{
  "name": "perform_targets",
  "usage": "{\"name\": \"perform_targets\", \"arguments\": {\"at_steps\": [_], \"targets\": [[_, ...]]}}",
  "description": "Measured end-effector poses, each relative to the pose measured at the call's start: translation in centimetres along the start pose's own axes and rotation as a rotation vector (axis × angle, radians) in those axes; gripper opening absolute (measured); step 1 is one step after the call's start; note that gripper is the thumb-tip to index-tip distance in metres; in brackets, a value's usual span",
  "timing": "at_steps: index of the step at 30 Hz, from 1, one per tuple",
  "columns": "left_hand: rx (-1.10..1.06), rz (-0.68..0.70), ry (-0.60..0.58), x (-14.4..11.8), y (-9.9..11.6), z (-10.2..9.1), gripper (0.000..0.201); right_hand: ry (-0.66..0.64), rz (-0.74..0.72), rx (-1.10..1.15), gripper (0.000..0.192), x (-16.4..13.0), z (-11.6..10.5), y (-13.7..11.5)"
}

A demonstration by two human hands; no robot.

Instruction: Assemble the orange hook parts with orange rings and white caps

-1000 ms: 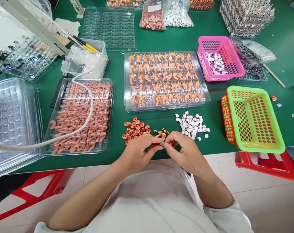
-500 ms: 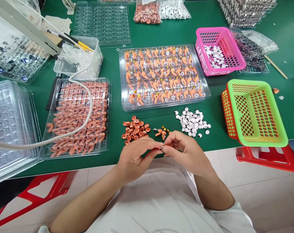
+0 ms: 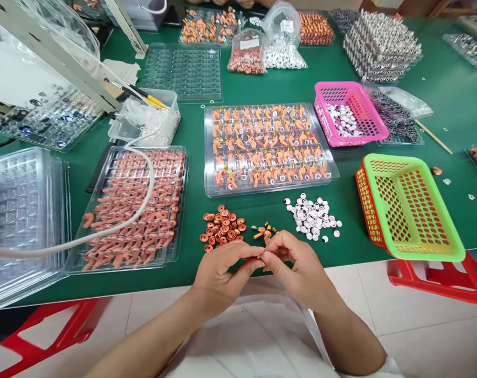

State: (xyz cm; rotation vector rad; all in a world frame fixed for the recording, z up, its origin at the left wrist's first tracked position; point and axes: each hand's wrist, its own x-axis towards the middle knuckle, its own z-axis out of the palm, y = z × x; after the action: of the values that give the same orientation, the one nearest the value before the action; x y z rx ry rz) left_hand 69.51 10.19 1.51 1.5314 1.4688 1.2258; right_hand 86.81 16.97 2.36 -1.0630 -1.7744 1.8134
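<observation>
My left hand (image 3: 223, 274) and my right hand (image 3: 299, 268) meet at the table's front edge. Thumb and forefinger of each are pinched together around something tiny, mostly hidden by the fingertips. Just beyond them lie a few small orange curved parts (image 3: 267, 234) with yellow ends. To the left of these is a heap of copper-coloured round cups (image 3: 224, 229). White discs, some showing black, form a loose pile (image 3: 312, 216) on the right. Behind the piles stands a clear compartment tray (image 3: 333, 172) filled with orange hook-shaped parts.
On the left, a white hose (image 3: 138, 212) crosses a tray of orange parts (image 3: 116, 247). A pink basket (image 3: 374, 123) holding white discs and a green basket (image 3: 423, 251) stand at the right. Bags of copper parts (image 3: 246, 60) and white discs (image 3: 283, 59) lie at the back.
The view has tilted up, so more of the table's far side shows and everything sits lower. Both hands stay pinched together at the same place by the edge.
</observation>
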Motion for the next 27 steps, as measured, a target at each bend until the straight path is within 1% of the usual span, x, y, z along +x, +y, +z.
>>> {"name": "perform_targets", "arguments": {"at_steps": [3, 5, 8, 10, 12, 15, 20, 27], "targets": [[-0.099, -0.214, -0.071, 0.2, 0.1, -0.2, 0.015, -0.016, 0.043, -0.012, 0.014, 0.3, -0.2, 0.4], [-0.185, -0.333, -0.117, 0.5, 0.3, -0.4, 0.013, -0.046, 0.074, 0.027, 0.014, 0.5, -0.6, 0.5], [-0.259, -0.444, -0.128, 1.0, 0.7, -0.6, 0.014, -0.112, 0.118, 0.151, 0.014, 0.5, -1.3, 0.5], [-0.268, -0.493, -0.135, 1.2, 0.8, -0.6, 0.018, -0.120, 0.131, 0.204, 0.018, 0.5, -1.8, 0.4], [-0.263, -0.530, -0.156, 1.4, 0.9, -0.4, 0.023, -0.101, 0.127, 0.220, 0.019, 0.4, -1.9, 0.2], [-0.244, -0.574, -0.181, 1.6, 0.9, 0.0, 0.024, -0.061, 0.102, 0.226, 0.015, 0.3, -1.8, 0.2], [-0.211, -0.596, -0.188, 1.8, 1.1, 0.5, 0.016, -0.026, 0.040, 0.267, 0.014, 0.4, -1.1, 0.6], [-0.206, -0.579, -0.186, 1.4, 0.7, 0.7, 0.009, -0.002, 0.011, 0.286, 0.013, 0.4, -0.8, 1.1]]}}
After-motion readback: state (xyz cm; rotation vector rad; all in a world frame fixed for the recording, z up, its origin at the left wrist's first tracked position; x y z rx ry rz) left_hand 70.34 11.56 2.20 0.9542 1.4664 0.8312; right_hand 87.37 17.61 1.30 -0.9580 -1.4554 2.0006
